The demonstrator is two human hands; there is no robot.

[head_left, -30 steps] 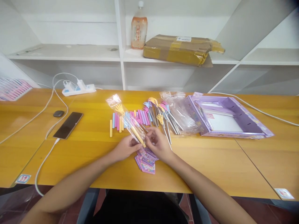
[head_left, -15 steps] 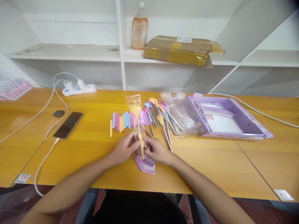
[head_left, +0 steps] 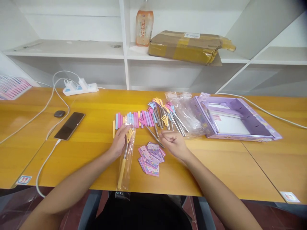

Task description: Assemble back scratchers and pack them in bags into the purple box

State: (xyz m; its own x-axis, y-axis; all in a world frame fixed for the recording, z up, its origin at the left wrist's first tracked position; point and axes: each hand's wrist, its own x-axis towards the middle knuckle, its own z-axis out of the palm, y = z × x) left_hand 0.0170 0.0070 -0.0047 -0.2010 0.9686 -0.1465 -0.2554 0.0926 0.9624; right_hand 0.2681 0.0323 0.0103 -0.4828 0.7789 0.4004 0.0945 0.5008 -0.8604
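My left hand (head_left: 119, 140) is closed on the upper part of a clear plastic bag. Inside the bag is a yellow back scratcher (head_left: 122, 172) with a hand-shaped head and metal shaft, its handle end hanging towards the table's front edge. My right hand (head_left: 174, 142) has its fingers curled at the front of a pile of back scratchers (head_left: 165, 111), covering part of a yellow-headed one; what it grips is hidden. A pink back scratcher (head_left: 151, 129) lies left of that hand. Between my hands lie small printed cards (head_left: 150, 159).
Coloured handle tubes (head_left: 119, 120) lie in a row behind my left hand. Clear bags (head_left: 184, 110) and a purple box (head_left: 259, 127) are to the right. At left are a phone (head_left: 70, 126), cables and a power strip (head_left: 80, 89). A shelf holds a carton (head_left: 182, 48) and bottle (head_left: 144, 28).
The bagged back scratcher has swung from upright between both hands to the left and down, held by my left hand. My right hand has let go and moved right and away to the pile.
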